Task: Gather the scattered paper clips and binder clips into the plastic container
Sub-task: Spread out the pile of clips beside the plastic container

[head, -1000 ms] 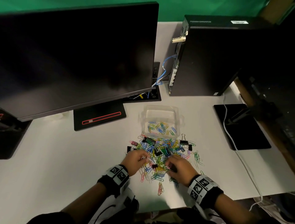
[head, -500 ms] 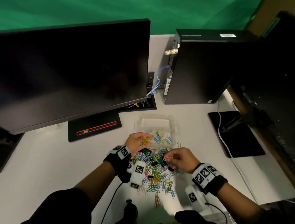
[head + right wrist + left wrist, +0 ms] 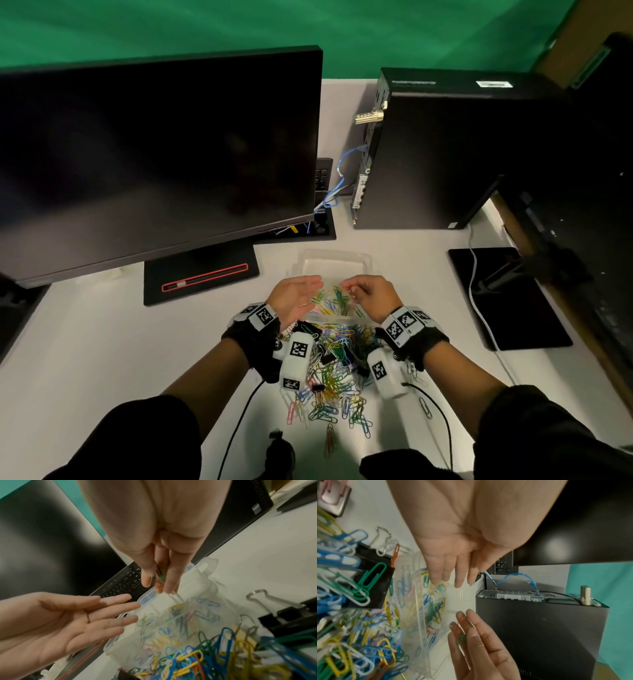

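The clear plastic container (image 3: 335, 259) sits mid-table with coloured paper clips (image 3: 337, 299) in it. Both hands hover over it. My left hand (image 3: 308, 287) is open, palm turned inward, fingers (image 3: 450, 577) straight and empty above the container's wall (image 3: 423, 615). My right hand (image 3: 347, 289) pinches a green paper clip (image 3: 159, 576) between thumb and fingers; the same green paper clip (image 3: 461, 639) shows in the left wrist view. A pile of paper clips (image 3: 337, 380) with black binder clips (image 3: 318, 388) lies on the table just in front of the container, under my wrists.
A large dark monitor (image 3: 154, 154) on its base (image 3: 202, 277) stands at the left, a black computer tower (image 3: 445, 154) behind right. A black pad (image 3: 507, 301) with a white cable (image 3: 478, 301) lies right. A keyboard (image 3: 123, 582) is behind the monitor.
Both hands have risen from the pile and moved forward over the container. The left hand has opened flat; more clips lie inside the container.
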Demonstrator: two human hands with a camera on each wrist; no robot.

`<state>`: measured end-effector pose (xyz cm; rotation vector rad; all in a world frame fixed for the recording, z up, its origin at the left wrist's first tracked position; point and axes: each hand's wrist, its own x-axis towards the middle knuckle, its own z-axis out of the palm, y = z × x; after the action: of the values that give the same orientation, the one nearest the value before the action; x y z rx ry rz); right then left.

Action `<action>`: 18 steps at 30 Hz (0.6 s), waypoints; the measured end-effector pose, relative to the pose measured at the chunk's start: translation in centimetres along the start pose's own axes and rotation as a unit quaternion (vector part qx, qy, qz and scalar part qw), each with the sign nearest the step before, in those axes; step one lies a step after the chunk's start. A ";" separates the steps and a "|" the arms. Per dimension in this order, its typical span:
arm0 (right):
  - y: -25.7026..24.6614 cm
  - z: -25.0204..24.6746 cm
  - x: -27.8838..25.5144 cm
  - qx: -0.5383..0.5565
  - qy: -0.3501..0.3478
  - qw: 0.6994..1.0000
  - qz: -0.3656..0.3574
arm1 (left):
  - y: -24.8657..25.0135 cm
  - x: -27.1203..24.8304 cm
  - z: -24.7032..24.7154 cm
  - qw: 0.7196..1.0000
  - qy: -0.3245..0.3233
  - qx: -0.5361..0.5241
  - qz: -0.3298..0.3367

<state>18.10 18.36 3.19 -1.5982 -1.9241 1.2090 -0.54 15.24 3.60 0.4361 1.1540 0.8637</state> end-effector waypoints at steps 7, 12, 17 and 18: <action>0.6 0.2 -3.3 -0.052 -0.062 0.996 -0.028 | -1.9 -4.2 -1.7 0.915 -0.023 0.383 0.126; 2.2 0.9 -6.2 -0.144 -0.152 0.976 -0.054 | -4.7 -6.3 -3.3 0.786 -0.081 0.607 0.087; 2.8 2.9 -7.0 -0.233 -0.177 0.950 -0.108 | -7.3 -6.1 -3.5 0.731 -0.070 0.665 0.137; 2.8 3.4 -6.9 -0.257 -0.178 0.943 -0.114 | -7.7 -6.0 -3.4 0.718 -0.064 0.676 0.151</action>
<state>19.41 10.65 0.70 -1.3820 -2.7509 1.0004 -1.72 5.45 0.60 1.9043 1.4524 0.0641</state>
